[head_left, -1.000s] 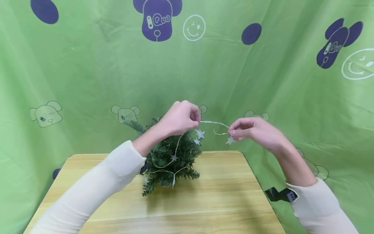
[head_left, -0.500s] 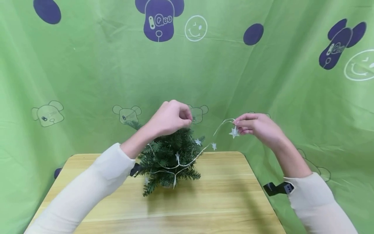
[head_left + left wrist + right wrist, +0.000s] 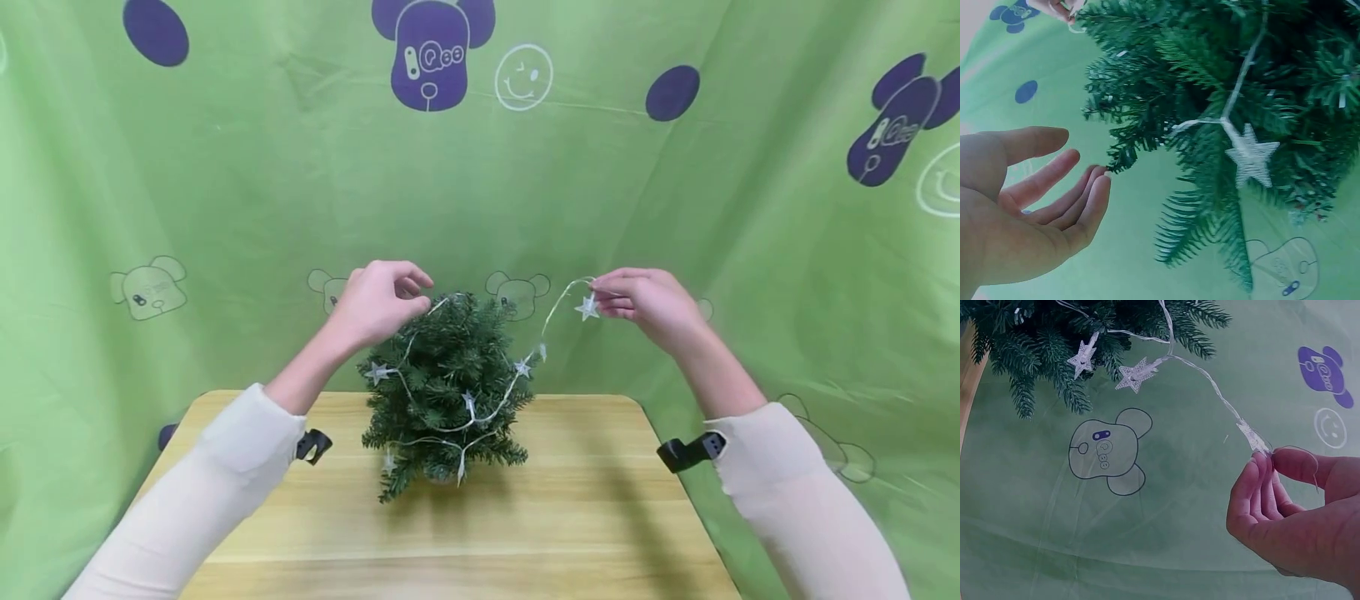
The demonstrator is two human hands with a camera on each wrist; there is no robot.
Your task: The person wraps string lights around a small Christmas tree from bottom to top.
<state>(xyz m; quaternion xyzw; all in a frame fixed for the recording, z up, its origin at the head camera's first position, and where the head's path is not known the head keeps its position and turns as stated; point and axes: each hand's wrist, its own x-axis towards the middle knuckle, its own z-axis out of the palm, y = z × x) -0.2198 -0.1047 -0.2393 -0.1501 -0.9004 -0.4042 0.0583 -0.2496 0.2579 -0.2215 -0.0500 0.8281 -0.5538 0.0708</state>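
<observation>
A small artificial Christmas tree (image 3: 442, 375) stands on the table, wound with a star string light (image 3: 506, 400) on a thin clear wire. My right hand (image 3: 648, 304) pinches the free end of that wire, right of the treetop, and a star (image 3: 587, 307) hangs by its fingertips. In the right wrist view the wire runs from the branches to the thumb and fingers of this hand (image 3: 1291, 506). At the upper left of the tree is my left hand (image 3: 378, 304), fingers loosely bent. The left wrist view shows this hand (image 3: 1041, 206) holding nothing, its fingertips near a branch tip.
The wooden table (image 3: 585, 517) has rounded back corners. Close behind and at both sides hangs a green printed curtain (image 3: 300, 167). A black wrist strap (image 3: 686, 452) sticks out from the right cuff, another strap (image 3: 313, 446) from the left.
My left hand has let go of the wire and moved left, away from the right hand. The right hand has risen slightly with the wire end. The wire now drapes over the tree's right side.
</observation>
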